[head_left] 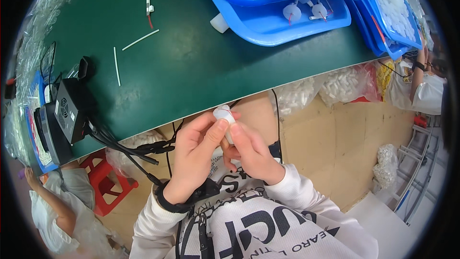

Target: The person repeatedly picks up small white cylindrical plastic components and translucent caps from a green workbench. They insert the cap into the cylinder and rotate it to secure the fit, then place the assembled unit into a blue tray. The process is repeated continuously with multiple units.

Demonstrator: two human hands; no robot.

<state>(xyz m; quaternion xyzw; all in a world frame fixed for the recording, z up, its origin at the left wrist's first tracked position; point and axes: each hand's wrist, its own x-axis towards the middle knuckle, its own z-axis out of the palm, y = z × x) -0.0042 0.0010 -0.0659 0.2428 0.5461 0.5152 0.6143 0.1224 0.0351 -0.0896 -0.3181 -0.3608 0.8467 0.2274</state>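
Left hand (194, 156) and right hand (251, 153) (fingers curled) pinch white part (224, 113).

A dark green table (191, 62) filled the upper part of the view, lit evenly from above. Stacked blue plastic trays (282, 21) sat at the table's far right end. A black box with a fan grille (67, 110) stood at the table's left edge, black cables (129, 151) trailing off it below. Under the table's near edge lay a pale tan floor (345, 134), with clear bags of white parts (330, 86) beneath the table and a red plastic stool (108, 180) below its left corner.
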